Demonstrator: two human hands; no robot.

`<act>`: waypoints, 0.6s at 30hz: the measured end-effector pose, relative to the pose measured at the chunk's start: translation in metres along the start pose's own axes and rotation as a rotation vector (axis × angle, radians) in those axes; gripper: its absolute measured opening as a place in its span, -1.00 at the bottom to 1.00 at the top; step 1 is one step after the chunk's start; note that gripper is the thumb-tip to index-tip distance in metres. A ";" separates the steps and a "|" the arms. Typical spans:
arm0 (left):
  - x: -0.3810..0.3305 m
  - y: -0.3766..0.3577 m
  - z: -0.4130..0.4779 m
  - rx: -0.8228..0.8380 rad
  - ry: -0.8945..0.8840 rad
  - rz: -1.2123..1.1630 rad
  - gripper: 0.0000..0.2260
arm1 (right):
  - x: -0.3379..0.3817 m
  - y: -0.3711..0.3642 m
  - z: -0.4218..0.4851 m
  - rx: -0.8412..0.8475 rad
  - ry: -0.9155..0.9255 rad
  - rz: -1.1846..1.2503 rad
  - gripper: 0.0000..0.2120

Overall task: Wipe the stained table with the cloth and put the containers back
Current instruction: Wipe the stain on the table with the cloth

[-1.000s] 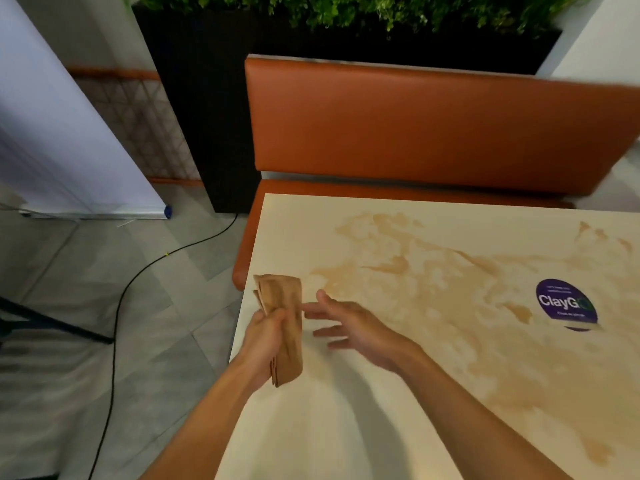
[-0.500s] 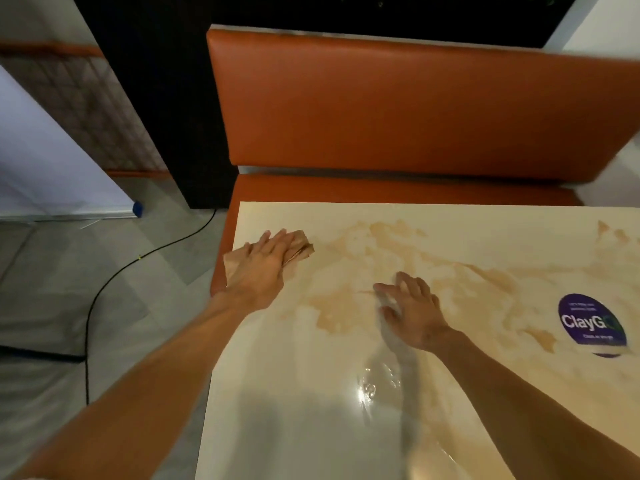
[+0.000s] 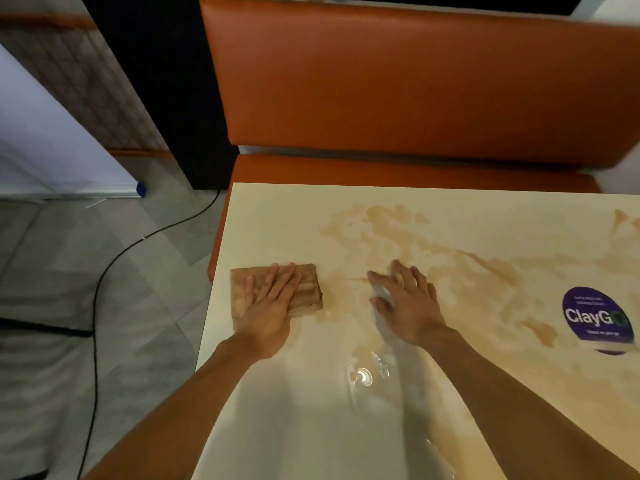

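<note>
Left hand (image 3: 268,308) is down flat on the cloth (image 3: 307,292): fingers straight and close together, palm pressing, nothing curled round the fabric. The cloth is a folded brown pad, blotchy and damp-looking, lying on the table (image 3: 270,220) just beside its left edge, roughly midway between the far left corner and the near edge. The hand covers most of it, and only its right strip and far left corner show.

Over to the right hand (image 3: 408,306): it is laid flat on the bare tabletop, fingers spread and pointing away from the person, gripping nothing. It sits near the cloth but apart from it, a strip of table between them.

The stain (image 3: 391,223) is a big one. Pale brown patches spread from beyond the right hand's fingertips across the far middle of the table and out toward the right edge, with smears running down the near right side. The cloth's right border just touches the stain's left fringe. A round purple sticker (image 3: 597,318) sits near the right edge, among the blotches.

A bright glare (image 3: 363,376) shines on the glossy surface between the two forearms.

Beyond the far edge stands an orange padded bench (image 3: 415,81). Off the left edge, a black cable (image 3: 104,282) snakes over the grey tiled floor (image 3: 156,289), past a white banner (image 3: 41,150).
</note>
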State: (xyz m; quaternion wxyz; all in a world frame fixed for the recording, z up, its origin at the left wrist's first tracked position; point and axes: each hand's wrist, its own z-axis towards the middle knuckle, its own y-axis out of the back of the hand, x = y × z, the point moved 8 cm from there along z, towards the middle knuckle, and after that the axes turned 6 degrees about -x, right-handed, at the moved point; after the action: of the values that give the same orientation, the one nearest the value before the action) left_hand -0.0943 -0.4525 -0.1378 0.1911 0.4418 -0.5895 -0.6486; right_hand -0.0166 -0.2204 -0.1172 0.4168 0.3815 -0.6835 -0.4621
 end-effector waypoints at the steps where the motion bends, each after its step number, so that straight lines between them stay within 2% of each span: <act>1: -0.002 -0.004 -0.009 -0.008 0.007 -0.008 -0.32 | 0.001 0.000 0.000 0.007 0.007 0.001 -0.56; 6: -0.016 -0.018 -0.049 -0.103 0.044 0.011 -0.29 | 0.005 0.002 -0.001 0.006 0.035 -0.018 -0.57; 10: -0.040 -0.026 -0.080 -0.112 0.078 -0.006 -0.28 | 0.003 0.002 -0.001 0.016 0.051 -0.045 -0.57; 18: -0.075 -0.037 -0.133 0.014 0.112 -0.187 -0.29 | 0.004 0.003 -0.005 0.026 0.077 -0.064 -0.56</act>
State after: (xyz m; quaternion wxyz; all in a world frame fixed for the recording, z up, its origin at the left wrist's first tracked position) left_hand 0.0619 -0.4655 -0.1355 0.1594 0.5316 -0.5388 -0.6338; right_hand -0.0143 -0.2250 -0.1128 0.4226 0.4261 -0.6605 -0.4512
